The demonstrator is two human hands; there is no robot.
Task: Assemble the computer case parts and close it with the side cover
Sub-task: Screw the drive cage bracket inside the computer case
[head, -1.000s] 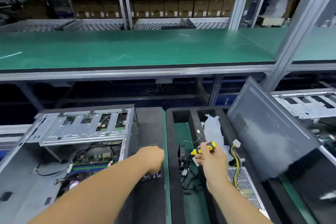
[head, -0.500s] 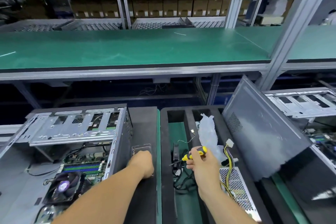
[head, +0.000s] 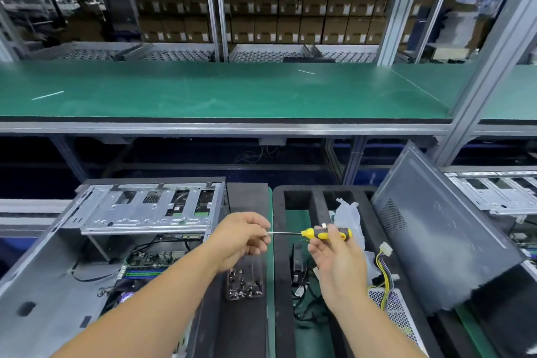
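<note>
An open grey computer case (head: 43,279) lies at the lower left, its drive cage (head: 145,209) and motherboard (head: 151,263) showing. My right hand (head: 334,259) grips a yellow-and-black screwdriver (head: 325,233), held level with its shaft pointing left. My left hand (head: 244,237) pinches something small at the shaft's tip; a screw, as far as I can tell. A dark side cover (head: 441,244) leans tilted at the right.
A small tray of screws (head: 245,282) sits under my left hand on black foam (head: 247,200). A foam tray (head: 302,241) holds a plastic bag (head: 347,215), cables and a power supply (head: 389,305). Another case (head: 499,192) stands far right. A green shelf (head: 218,90) spans above.
My left hand rose from the screw tray and met the screwdriver tip. My right hand lifted and turned the screwdriver level, pointing left.
</note>
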